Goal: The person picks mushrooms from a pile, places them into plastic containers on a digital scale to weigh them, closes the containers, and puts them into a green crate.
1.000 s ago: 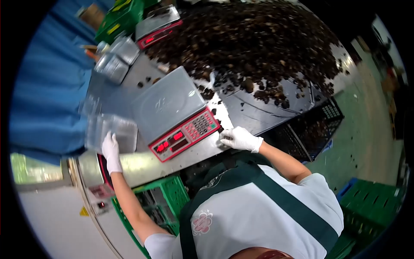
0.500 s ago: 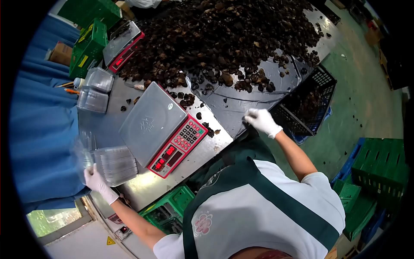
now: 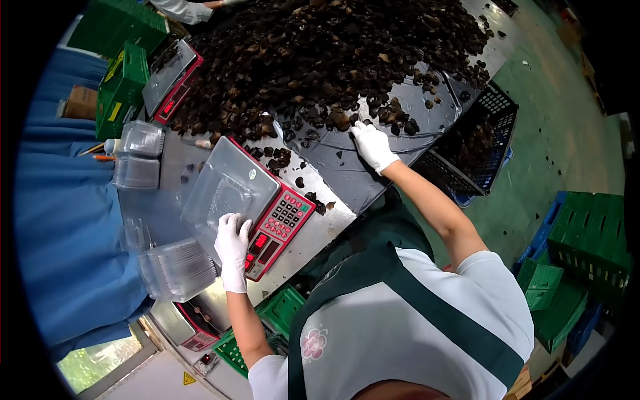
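My left hand [image 3: 233,250], in a white glove, is at the near edge of the grey scale platform [image 3: 257,175]. Its fingers are closed on the rim of a clear plastic container [image 3: 223,193] that lies on the platform. The red scale keypad [image 3: 287,212] and lit display are just right of this hand. My right hand [image 3: 375,147], also gloved, reaches to the near edge of a large heap of dark, dried mushroom-like pieces [image 3: 307,60]. Its fingers are drawn together against the pieces; what lies between them is hidden.
Stacked clear containers [image 3: 177,270] stand left of the scale, with more containers [image 3: 138,172] behind. A second scale [image 3: 172,80] and green crates [image 3: 122,90] are at the far left. A black crate [image 3: 490,137] sits to the right. Another person's sleeve [image 3: 183,10] shows at the top.
My left hand has moved right from beside the stacked containers to the scale, where a clear container now lies. My right hand has moved forward and left to the heap.
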`<state>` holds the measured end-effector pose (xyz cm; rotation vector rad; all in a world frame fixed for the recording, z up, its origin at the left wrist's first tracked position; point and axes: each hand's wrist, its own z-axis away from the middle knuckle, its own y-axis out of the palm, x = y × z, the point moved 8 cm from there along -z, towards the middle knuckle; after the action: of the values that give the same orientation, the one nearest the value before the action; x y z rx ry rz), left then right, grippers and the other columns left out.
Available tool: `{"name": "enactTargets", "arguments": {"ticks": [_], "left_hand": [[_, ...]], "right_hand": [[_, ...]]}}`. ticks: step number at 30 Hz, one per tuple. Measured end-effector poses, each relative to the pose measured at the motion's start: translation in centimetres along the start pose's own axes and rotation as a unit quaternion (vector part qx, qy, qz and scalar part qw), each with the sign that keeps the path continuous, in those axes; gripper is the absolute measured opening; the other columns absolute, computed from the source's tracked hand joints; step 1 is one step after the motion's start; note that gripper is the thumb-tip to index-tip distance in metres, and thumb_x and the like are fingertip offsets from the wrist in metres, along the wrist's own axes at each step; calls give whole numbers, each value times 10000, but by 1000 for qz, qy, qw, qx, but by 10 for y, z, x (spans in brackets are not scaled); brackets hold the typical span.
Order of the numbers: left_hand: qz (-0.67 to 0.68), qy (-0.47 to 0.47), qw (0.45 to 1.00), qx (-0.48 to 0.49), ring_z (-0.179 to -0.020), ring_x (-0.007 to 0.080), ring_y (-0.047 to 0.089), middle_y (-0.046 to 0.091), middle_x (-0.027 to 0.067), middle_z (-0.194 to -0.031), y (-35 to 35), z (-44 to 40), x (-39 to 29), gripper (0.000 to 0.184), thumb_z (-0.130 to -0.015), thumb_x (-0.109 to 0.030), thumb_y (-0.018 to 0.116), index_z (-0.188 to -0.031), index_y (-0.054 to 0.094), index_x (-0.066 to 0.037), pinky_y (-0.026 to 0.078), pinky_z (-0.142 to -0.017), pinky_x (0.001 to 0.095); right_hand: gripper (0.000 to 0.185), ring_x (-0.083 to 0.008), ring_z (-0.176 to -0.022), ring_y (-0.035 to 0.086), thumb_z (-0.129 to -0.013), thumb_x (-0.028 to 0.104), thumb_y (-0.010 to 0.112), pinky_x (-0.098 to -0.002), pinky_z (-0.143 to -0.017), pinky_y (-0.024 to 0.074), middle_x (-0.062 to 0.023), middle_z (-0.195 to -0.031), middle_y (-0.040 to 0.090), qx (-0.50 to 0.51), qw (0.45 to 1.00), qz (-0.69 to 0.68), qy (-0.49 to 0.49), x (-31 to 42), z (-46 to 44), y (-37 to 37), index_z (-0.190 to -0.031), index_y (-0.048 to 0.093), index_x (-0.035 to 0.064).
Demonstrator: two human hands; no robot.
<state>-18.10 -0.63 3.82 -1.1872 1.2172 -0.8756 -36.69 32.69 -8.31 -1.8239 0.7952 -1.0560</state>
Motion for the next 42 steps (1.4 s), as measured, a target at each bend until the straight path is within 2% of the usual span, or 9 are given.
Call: {"name": "enactTargets", "arguments": {"ticks": [4,8,12,19,24,32,36,38,42], "left_hand": [[48,-58,997,17,-899,264,632,631,66,-999,-14,0,-8,266,-800,-271,710,-983,646,-88,513,-766,350],[53,47,992,-104,-928,263,635,646,98,-1030,-33,-12,-48,224,-780,-160,726,-973,654,-72,504,-815,339],[147,81,981,-97,-967,271,630,642,121,-1059,-22,-36,-112,235,-780,-134,720,-992,653,-58,504,-855,331],[201,36,976,71,-1307,359,366,363,202,-1425,105,-84,-195,706,-748,-299,738,-1345,439,-70,334,-1067,418],[110,52,989,89,-1393,422,173,84,234,-1537,187,-116,-236,1173,-607,-548,787,-1490,156,-103,230,-1094,544],[126,55,990,16,-1407,425,108,45,217,-1547,202,-155,-272,1148,-598,-539,784,-1489,188,-129,156,-1102,572],[121,109,987,-13,-1384,432,190,152,183,-1539,205,-169,-269,898,-662,-386,773,-1421,355,-148,210,-1091,560],[159,153,972,-75,-1316,394,354,373,184,-1438,193,-160,-262,704,-618,-200,778,-1267,524,-99,302,-1080,479],[162,80,981,-66,-1267,381,419,438,198,-1374,182,-121,-242,733,-600,-161,810,-1261,510,-61,334,-1068,455]], "right_hand": [[138,-259,-743,586,-815,94,596,-351,-653,499,-62,-811,614,-32,999,-40,-9,-8,22,-12,-953,602,106],[168,-280,-774,604,-807,115,627,-364,-693,508,-89,-911,639,-178,964,-195,-6,-44,10,-42,-972,599,106],[367,-299,-851,628,-763,184,696,-363,-794,512,-96,-1055,650,-112,965,-206,114,-89,-16,-53,-1108,600,105],[907,-360,-1184,490,-642,461,770,-422,-969,441,-182,-1392,427,114,975,-69,177,-139,12,-71,-1377,401,78],[1055,-358,-1119,522,-590,364,846,-414,-851,521,-190,-1460,321,203,967,16,155,-122,24,-55,-1432,276,82],[1099,-366,-1258,447,-602,328,860,-386,-978,446,-222,-1468,301,165,959,-140,181,-128,-22,-26,-1455,215,75],[932,-375,-1244,454,-653,274,813,-385,-981,439,-225,-1385,410,100,968,-230,16,-99,-50,-9,-1408,315,49],[730,-370,-1165,508,-738,187,718,-399,-951,463,-205,-1360,432,100,966,-226,-74,-64,-48,-19,-1369,375,55],[667,-358,-989,592,-777,184,669,-420,-771,546,-202,-1399,388,205,944,-213,-150,-30,-27,-12,-1374,385,88]]}}
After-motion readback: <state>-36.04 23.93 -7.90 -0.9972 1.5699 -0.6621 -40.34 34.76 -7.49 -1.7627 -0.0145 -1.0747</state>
